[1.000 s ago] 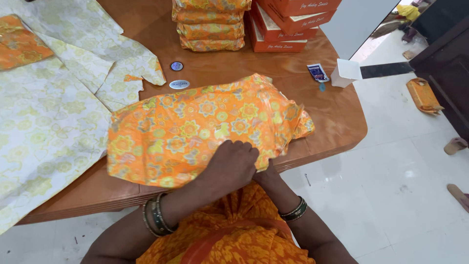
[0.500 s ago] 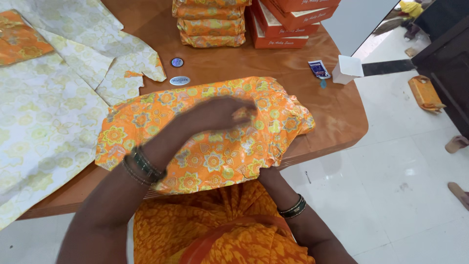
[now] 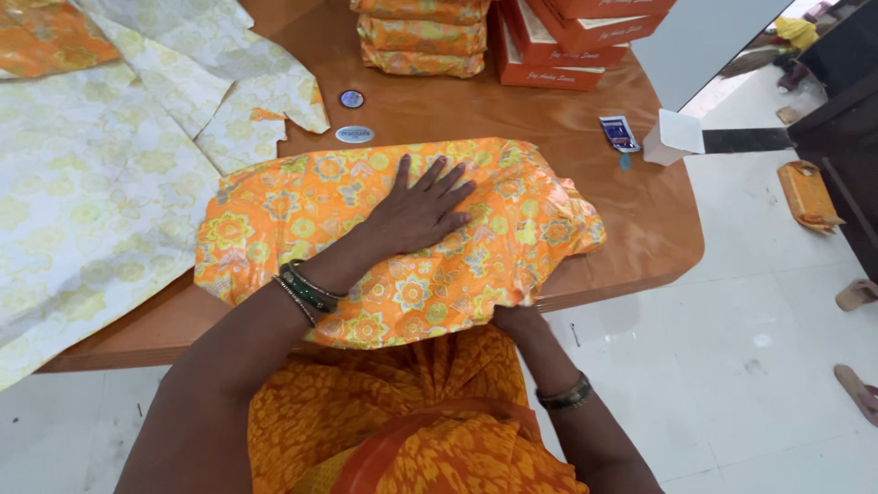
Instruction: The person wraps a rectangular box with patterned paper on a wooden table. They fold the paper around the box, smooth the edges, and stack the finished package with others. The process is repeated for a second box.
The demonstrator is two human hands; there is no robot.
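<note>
Now: left hand (image 3: 419,210) lies flat, fingers spread, palm down on the orange floral wrapped parcel (image 3: 384,242) at table (image 3: 512,119) centre. Right hand (image 3: 518,317) sits at the parcel's 5 o'clock edge, mostly hidden; its grip cannot be told. Pale floral paper sheets (image 3: 101,192) at 9 o'clock.
</note>
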